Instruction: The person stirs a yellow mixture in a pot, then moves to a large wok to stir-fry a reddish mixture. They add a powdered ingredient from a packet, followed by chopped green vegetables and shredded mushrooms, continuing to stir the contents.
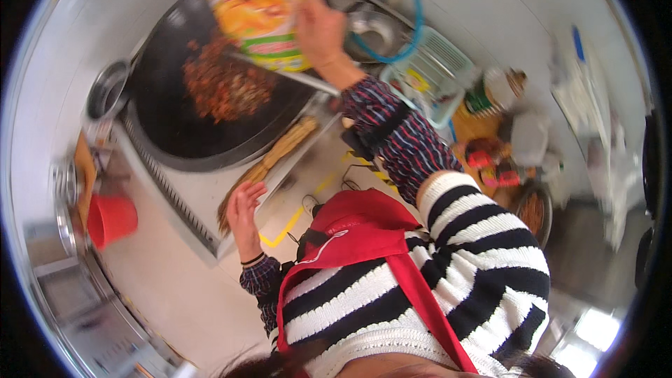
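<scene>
My right hand (321,31) grips the edge of a yellow printed packet (257,10), held over the far right side of a large black wok (173,136). Chopped reddish-brown food (226,81) lies heaped in the wok. A metal handle (310,80) runs from the food over the wok's rim, passing below the packet and my right wrist. Near the stove's front corner, my left hand (244,212) is raised with its fingers apart, holding nothing. Beside it a straw whisk brush (278,149) lies along the stove's front edge; from this view I cannot tell whether the hand touches it.
Metal bowls (107,89) stand left of the wok. A metal pot (373,31), a blue hose (418,5) and a pale green basket (451,52) are at the back right. Bottles and containers (530,139) crowd the right counter. A red bucket (113,218) is at left.
</scene>
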`<state>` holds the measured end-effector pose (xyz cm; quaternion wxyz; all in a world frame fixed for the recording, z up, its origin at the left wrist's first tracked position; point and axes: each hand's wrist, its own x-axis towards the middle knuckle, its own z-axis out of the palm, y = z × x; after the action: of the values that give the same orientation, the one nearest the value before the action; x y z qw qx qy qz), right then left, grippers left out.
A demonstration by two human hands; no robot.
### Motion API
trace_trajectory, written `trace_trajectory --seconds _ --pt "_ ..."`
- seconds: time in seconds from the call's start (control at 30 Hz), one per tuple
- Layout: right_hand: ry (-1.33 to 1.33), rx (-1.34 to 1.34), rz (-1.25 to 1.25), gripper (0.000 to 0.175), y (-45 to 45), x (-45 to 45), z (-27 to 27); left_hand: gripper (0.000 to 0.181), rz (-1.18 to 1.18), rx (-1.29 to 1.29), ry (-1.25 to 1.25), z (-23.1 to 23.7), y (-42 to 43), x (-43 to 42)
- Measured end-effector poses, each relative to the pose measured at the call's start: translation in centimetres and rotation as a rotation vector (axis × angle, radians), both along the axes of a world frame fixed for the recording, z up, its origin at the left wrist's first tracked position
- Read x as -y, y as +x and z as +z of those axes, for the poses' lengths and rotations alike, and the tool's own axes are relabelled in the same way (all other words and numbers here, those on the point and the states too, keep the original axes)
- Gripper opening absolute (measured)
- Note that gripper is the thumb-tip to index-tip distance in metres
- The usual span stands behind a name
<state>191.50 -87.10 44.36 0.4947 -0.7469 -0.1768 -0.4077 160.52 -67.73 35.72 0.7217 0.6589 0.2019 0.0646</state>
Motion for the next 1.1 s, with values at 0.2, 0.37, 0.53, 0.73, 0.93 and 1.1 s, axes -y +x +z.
trace_trajectory --seconds 0.2,0.37,0.53,0.73,0.93,1.1 --pt "-0.114 0.015 -0.094 0.017 -1.3 7.8 0.2 0.045 -0.049 -0.02 0.011 -0.8 3.8 -2.9" --pt "-0.29 -0.179 -0.341 0.019 -5.3 19.8 -1.6 0.045 -0.055 -0.045 -0.011 -1.7 4.2 -3.0" --pt "-0.511 -0.447 -0.536 0.015 -4.7 28.1 -7.7 0.045 -0.059 -0.094 0.019 -1.7 4.5 -0.2" --pt "-0.25 -0.481 -0.617 0.02 -4.2 31.3 -20.0 0.042 -0.037 -0.185 0.113 -1.3 2.0 2.5" --pt "-0.366 -1.036 -0.578 0.033 -7.0 32.8 -28.0 0.04 -0.085 -0.137 0.155 -1.7 -2.2 3.0" --pt "0.289 -1.002 -0.096 0.033 -9.0 33.1 -24.0 0.034 0.046 -0.08 0.147 -1.6 -7.8 2.8"
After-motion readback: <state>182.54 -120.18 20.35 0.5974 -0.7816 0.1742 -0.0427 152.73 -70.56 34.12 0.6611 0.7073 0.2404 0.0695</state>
